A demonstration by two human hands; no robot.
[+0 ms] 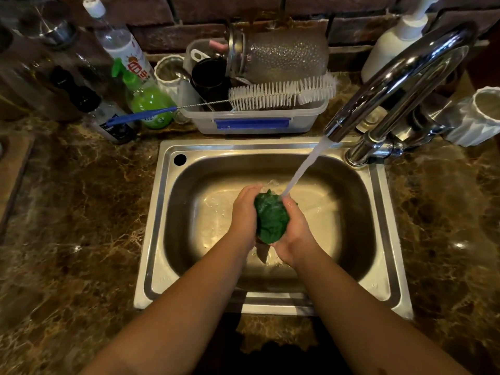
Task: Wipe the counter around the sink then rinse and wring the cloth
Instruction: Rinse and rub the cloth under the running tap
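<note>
A dark green cloth [271,217] is bunched into a ball over the middle of the steel sink [389,288]. My left hand [243,215] presses its left side and my right hand [293,234] cups its right side, both closed on it. Water streams from the chrome tap [400,77] onto the top of the cloth and my right fingers. A wet corner of the cloth hangs below my hands. The brown marble counter [81,212] surrounds the sink.
Behind the sink stands a clear plastic tub [257,123] holding a white bottle brush [281,93], a glass jar and dark cups. Bottles and a green spray bottle [147,101] crowd the back left. A white soap dispenser [395,41] and a white cup [479,117] stand back right.
</note>
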